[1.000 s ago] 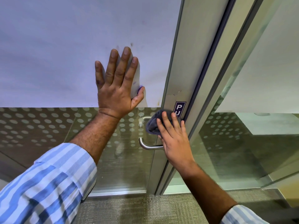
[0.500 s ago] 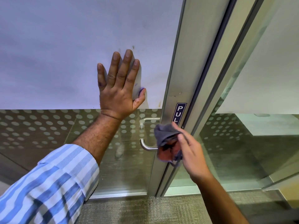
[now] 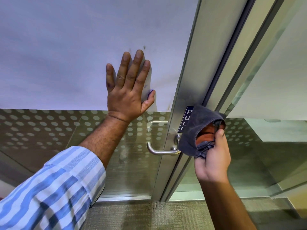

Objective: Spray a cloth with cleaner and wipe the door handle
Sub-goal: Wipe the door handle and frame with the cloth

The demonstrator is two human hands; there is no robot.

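A brushed-metal lever door handle (image 3: 159,151) juts left from the aluminium door stile (image 3: 187,80). My right hand (image 3: 213,159) grips a bunched dark grey cloth (image 3: 194,128) with an orange inner side. The cloth sits at the handle's pivot end and covers part of the blue PULL sign (image 3: 186,117). My left hand (image 3: 128,87) lies flat on the frosted door glass (image 3: 66,55), fingers spread, above and left of the handle. No spray bottle is in view.
The glass door has a dotted band (image 3: 41,128) below the frosted area. A fixed glass panel (image 3: 269,138) stands to the right of the door frame. Grey carpet (image 3: 149,216) covers the floor below.
My right hand has turned palm-up and shifted right off the handle, carrying the cloth up beside the PULL sign. The lever now shows bare. My left hand has stayed on the glass.
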